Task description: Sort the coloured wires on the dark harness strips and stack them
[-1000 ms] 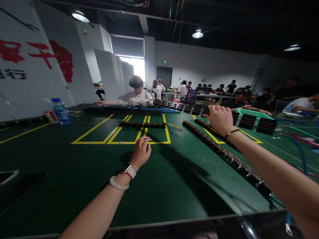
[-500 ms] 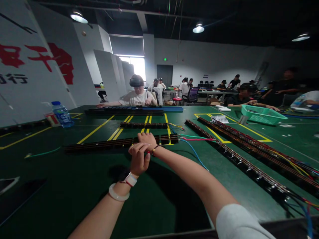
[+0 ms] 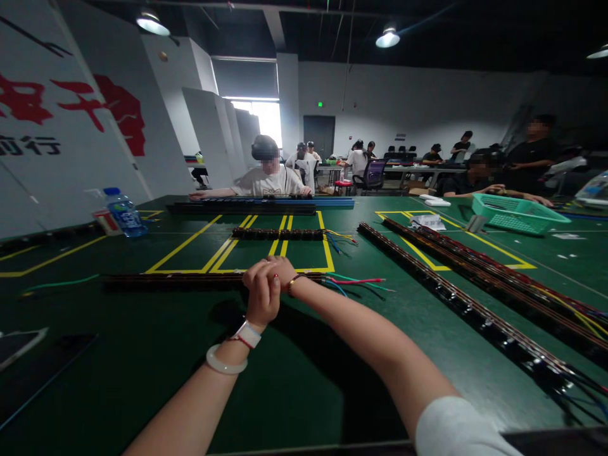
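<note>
- Moved over the last second: our right hand (image 3: pixel 284 271), with the wired black strip (image 3: pixel 171 281), from the table's right side to its middle.
- Left: we note a blue-capped bottle (image 3: pixel 126 215) by the table's left edge.
- Strip: roughly parallel to the table's near edge, well back from it; coloured wires trail from both ends.
- Our left hand (image 3: pixel 263 292): fingers bent against the right hand; grip on the strip, cannot tell.
- Right hand: over the strip, fingers partly hidden; grip, cannot tell.
- Short bundle (image 3: pixel 304 235): beyond our hands, toward the far edge.
- Right: long bundles (image 3: pixel 451 296) slant toward the near right corner; green basket (image 3: pixel 520 217) toward the far edge.
</note>
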Tool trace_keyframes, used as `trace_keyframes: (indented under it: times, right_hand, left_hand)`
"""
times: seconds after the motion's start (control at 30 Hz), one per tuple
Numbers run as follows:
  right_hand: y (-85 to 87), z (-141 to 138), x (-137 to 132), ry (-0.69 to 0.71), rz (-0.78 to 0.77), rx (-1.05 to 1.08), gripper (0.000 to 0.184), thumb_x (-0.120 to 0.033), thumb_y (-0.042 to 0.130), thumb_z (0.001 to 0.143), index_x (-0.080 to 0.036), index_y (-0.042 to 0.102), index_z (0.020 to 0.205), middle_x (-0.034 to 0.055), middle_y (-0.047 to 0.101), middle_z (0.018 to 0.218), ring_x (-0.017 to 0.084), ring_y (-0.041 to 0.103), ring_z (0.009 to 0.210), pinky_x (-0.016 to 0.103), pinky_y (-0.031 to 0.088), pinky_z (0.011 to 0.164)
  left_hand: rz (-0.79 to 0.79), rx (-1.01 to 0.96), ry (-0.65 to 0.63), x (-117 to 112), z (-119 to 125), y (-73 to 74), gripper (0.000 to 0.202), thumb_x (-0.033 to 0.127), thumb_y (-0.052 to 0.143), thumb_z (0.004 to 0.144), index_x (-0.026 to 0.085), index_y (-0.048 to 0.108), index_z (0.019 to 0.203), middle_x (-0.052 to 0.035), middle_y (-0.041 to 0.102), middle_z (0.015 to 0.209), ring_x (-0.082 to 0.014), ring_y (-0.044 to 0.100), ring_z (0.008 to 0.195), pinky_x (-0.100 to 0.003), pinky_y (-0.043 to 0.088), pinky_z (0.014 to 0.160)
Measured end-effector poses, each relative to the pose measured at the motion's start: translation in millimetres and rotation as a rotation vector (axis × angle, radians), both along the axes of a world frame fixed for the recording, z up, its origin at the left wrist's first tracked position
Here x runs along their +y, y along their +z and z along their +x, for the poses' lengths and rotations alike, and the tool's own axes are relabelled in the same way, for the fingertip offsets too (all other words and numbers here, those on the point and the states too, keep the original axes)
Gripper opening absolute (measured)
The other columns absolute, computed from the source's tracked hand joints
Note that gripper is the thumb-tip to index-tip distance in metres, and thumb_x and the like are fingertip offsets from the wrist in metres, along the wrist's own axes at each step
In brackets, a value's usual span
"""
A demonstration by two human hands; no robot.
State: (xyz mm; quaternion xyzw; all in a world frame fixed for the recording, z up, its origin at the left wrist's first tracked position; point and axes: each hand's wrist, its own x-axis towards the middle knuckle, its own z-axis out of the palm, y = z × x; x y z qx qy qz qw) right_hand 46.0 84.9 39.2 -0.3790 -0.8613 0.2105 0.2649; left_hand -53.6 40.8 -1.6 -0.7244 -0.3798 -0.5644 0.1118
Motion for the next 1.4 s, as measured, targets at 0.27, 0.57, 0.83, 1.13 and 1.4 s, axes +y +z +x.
trace_keyframes:
  times: [0.27, 0.57, 0.83, 1.13, 1.4]
  right_hand:
    - [37.0, 140.4, -32.9, -0.45, 0.063, -0.701, 0.06, -0.061, 0.057, 0.077, -0.01, 0.053, 0.108, 0.0187, 0.06, 0.108, 0.028, 0.058, 0.098, 0.033, 0.044, 0.08]
    - [-3.0, 176.4, -51.0, -0.291, -0.055, -0.771, 0.037, -0.044, 0.062, 0.079, -0.012, 0.058, 0.096, 0.0141, 0.062, 0.098, 0.023, 0.06, 0.084, 0.027, 0.04, 0.065]
    - [-16.2, 133.3, -49.4, -0.24, -0.102, -0.542, 0.018, -0.033, 0.056, 0.085, -0.016, 0.058, 0.09, 0.0051, 0.064, 0.085, 0.015, 0.056, 0.07, 0.023, 0.032, 0.054]
    - [-26.0, 127.2, -50.6, -0.206, -0.104, -0.417, 0.039, -0.042, 0.067, 0.075, -0.013, 0.053, 0.097, 0.0082, 0.063, 0.093, 0.016, 0.056, 0.076, 0.023, 0.038, 0.06]
    - [-8.9, 126.2, -63.0, -0.295, -0.153, -0.607, 0.047, -0.05, 0.064, 0.074, -0.013, 0.054, 0.101, 0.0137, 0.064, 0.099, 0.023, 0.061, 0.083, 0.025, 0.04, 0.059]
  left_hand:
    - [-0.215, -0.021, -0.095, 8.0, 8.6, 4.2, 0.016, 0.025, 0.041, 0.09, 0.018, 0.052, 0.101, -0.009, 0.048, 0.105, -0.0206, 0.049, 0.106, -0.039, 0.041, 0.096]
    - [-0.434, -0.018, -0.157, 12.1, 7.2, 1.7, 0.015, 0.026, 0.041, 0.09, 0.018, 0.052, 0.094, -0.0062, 0.053, 0.096, -0.0179, 0.054, 0.091, -0.034, 0.047, 0.084]
    - [-0.413, 0.047, -0.169, 10.0, 9.1, 3.2, 0.014, 0.025, 0.041, 0.09, 0.019, 0.053, 0.093, -0.0061, 0.054, 0.096, -0.0181, 0.055, 0.092, -0.035, 0.047, 0.085]
    - [-0.007, 0.626, -0.399, -57.3, 45.3, 31.4, 0.019, 0.023, 0.045, 0.086, 0.02, 0.059, 0.098, -0.0073, 0.06, 0.095, -0.0195, 0.055, 0.093, -0.038, 0.043, 0.087]
    - [0.748, 0.847, -0.937, -145.2, 124.5, 35.3, 0.029, 0.028, 0.04, 0.087, 0.032, 0.066, 0.075, -0.0045, 0.061, 0.08, -0.0182, 0.057, 0.072, -0.035, 0.046, 0.068]
